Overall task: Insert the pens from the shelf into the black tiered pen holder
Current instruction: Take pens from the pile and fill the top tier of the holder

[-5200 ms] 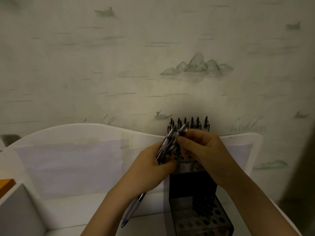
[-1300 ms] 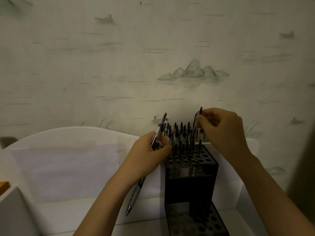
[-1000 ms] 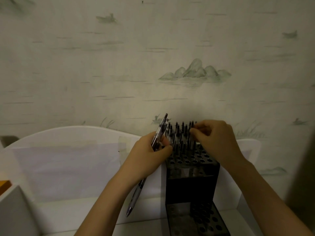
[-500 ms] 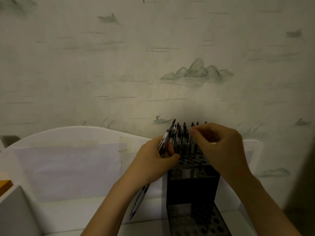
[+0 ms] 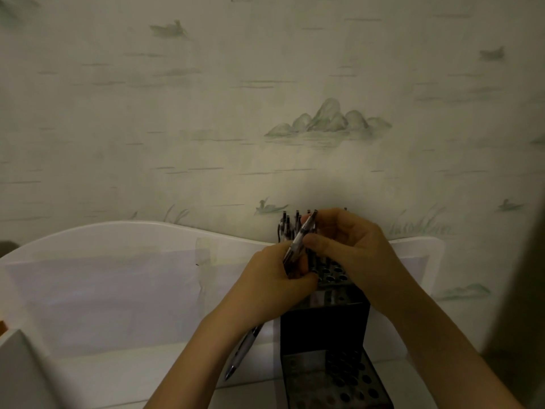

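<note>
The black tiered pen holder (image 5: pixel 324 329) stands on the white shelf, its lower tier (image 5: pixel 333 382) of holes nearest me. Several pens (image 5: pixel 287 227) stand upright in its top tier. My left hand (image 5: pixel 274 286) grips a small bundle of pens (image 5: pixel 298 246); their tips stick out below my wrist at the lower end of the bundle (image 5: pixel 240 357). My right hand (image 5: pixel 354 249) is just above the top tier, its thumb and fingers pinching the upper end of one pen in that bundle. The top tier's holes are partly hidden by both hands.
A white shelf back panel (image 5: pixel 118 276) with a curved top runs behind the holder. A white side wall (image 5: pixel 20 370) rises at the lower left, with an orange object (image 5: pixel 2 326) at the edge. The patterned wall (image 5: pixel 265 113) fills the background.
My right hand set a pen into the top tier, then came back left to the bundle in my left hand and now pinches another pen there.
</note>
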`<state>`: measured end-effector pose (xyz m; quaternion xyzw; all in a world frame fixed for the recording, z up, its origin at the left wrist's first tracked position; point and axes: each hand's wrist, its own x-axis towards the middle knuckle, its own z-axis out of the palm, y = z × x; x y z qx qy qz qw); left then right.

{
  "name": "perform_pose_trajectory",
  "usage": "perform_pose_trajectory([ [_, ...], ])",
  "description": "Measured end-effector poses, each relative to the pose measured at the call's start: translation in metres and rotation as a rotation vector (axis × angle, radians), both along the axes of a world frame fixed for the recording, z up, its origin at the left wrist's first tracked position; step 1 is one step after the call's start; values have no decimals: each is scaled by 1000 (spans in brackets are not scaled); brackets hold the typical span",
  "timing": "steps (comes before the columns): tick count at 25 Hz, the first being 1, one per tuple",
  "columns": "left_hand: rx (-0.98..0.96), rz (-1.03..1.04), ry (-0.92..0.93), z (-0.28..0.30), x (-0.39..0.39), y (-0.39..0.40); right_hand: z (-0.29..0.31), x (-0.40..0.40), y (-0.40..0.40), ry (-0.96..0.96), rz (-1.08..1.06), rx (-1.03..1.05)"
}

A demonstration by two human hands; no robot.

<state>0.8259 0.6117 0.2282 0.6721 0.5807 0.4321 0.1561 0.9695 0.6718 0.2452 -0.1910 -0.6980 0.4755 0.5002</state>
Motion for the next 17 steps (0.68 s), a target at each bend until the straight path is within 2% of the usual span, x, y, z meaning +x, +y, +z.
perform_pose_trajectory([
  [2, 6, -10, 24, 1, 0, 1, 4, 4, 3, 31, 12, -50],
  [5, -4, -15, 2, 2, -3, 1, 20, 17, 13, 246, -33, -149],
  [8, 5, 10, -22, 3, -8, 4, 33, 33, 20, 370, -176, -98],
  [10, 16, 33, -25, 5, -9, 6, 35, 39, 22, 348, -310, 8],
  [13, 43, 64, -22, 8, -9, 8, 29, 37, 23, 148, -492, 218],
  [17, 66, 55, -9, 10, -7, 8, 15, 28, 31, -35, -581, 324],
])
